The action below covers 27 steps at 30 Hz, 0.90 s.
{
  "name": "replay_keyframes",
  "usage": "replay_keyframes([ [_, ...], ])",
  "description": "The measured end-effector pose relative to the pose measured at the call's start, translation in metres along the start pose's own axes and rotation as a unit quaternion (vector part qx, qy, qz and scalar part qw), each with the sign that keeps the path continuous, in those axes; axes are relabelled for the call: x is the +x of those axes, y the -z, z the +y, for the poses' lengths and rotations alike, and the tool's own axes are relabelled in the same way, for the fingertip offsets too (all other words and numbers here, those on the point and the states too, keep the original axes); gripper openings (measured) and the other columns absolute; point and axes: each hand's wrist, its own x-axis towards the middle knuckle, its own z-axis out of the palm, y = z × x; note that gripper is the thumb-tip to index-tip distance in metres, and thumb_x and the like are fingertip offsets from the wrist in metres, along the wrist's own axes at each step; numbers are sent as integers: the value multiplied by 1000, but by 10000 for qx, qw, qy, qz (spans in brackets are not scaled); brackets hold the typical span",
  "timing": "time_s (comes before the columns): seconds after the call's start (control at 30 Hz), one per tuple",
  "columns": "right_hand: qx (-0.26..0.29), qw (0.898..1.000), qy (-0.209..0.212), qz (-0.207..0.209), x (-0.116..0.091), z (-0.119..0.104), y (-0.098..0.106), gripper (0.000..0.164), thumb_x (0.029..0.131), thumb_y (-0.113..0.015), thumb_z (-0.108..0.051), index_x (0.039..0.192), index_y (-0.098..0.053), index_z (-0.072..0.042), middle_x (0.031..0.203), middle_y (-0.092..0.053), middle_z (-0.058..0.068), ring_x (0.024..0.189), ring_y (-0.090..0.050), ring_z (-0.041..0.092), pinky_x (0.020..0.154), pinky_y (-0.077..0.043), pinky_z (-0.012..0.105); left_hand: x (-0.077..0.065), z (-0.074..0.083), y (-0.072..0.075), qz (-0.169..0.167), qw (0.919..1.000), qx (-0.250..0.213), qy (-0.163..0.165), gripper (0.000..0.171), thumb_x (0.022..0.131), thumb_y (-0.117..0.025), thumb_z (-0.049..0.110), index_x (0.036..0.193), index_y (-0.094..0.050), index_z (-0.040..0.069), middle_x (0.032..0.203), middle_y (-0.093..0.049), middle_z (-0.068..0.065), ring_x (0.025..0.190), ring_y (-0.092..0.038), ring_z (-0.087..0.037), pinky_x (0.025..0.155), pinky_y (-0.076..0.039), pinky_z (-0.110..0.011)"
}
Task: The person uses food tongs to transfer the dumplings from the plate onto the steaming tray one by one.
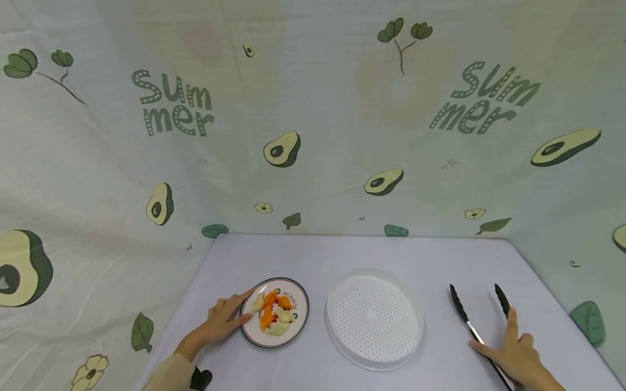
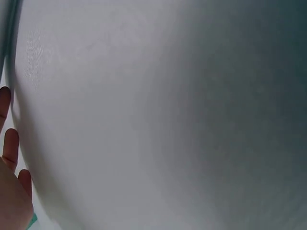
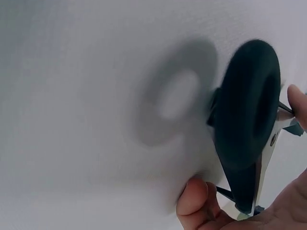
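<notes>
On the left of the table in the head view, my left hand (image 1: 222,320) rests at the near-left rim of a round plate (image 1: 299,326), thumb and index finger apart on its edge. Orange pieces (image 1: 266,316) and pale yellow pieces (image 1: 279,328) lie on the plate. Fingers (image 2: 10,146) of that hand show relaxed in the left wrist view. My right hand (image 1: 520,355) holds tongs (image 1: 461,307) with metal arms and black tips, which stand spread apart. The right wrist view shows their dark ring end (image 3: 242,110) close over the white surface.
Between the hands lies a round white tray (image 1: 374,317) with a perforated surface. The white table (image 1: 313,255) ends at a printed cloth (image 1: 332,190) hanging behind and at both sides. A black object (image 1: 199,379) shows by the left sleeve.
</notes>
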Motion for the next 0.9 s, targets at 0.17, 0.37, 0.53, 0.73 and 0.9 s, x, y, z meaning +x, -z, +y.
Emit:
replay_keyframes([
  [0.17, 7, 9993, 372, 27, -1, 2, -2, 136, 88, -69, -55, 131, 39, 15, 108, -19, 59, 90, -45, 69, 79, -42, 69, 0, 2, -1, -58, 10000, 17, -38, 68, 96, -62, 47, 156, -37, 25, 148, -42, -19, 114, -34, -32, 91, -15, -57],
  [0.37, 110, 9972, 714, 186, 2, 6, -6, 132, 90, -70, -46, 130, 37, 20, 110, -16, 63, 105, -29, 78, 86, -36, 73, 1, 2, -3, -61, 10000, 35, -11, 67, 97, -61, 46, 155, -38, 25, 146, -44, -19, 112, -34, -29, 90, -14, -56],
  [0.53, 104, 9983, 541, -186, 7, 11, -4, 130, 93, -66, -48, 127, 39, 20, 120, -9, 65, 108, -22, 74, 91, -30, 75, 3, 1, -4, 43, 9997, 211, -131, 66, 98, -59, 48, 156, -37, 25, 136, -51, -10, 108, -35, -26, 90, -17, -55],
  [0.73, 37, 9978, 486, -458, 8, 11, 3, 128, 95, -60, -55, 126, 41, 19, 115, -14, 63, 105, -27, 71, 88, -33, 73, 5, -2, -6, 130, 9994, 305, -125, 67, 96, -61, 49, 155, -39, 26, 133, -53, -6, 107, -35, -24, 87, -22, -51],
  [0.9, 38, 9949, 996, 122, 2, -3, 10, 122, 98, -58, -49, 131, 39, 16, 110, -15, 61, 101, -32, 70, 83, -35, 74, 6, -1, -5, 60, 9996, -131, -222, 68, 97, -64, 41, 156, -36, 21, 146, -44, -20, 125, -41, -36, 105, -26, -62],
])
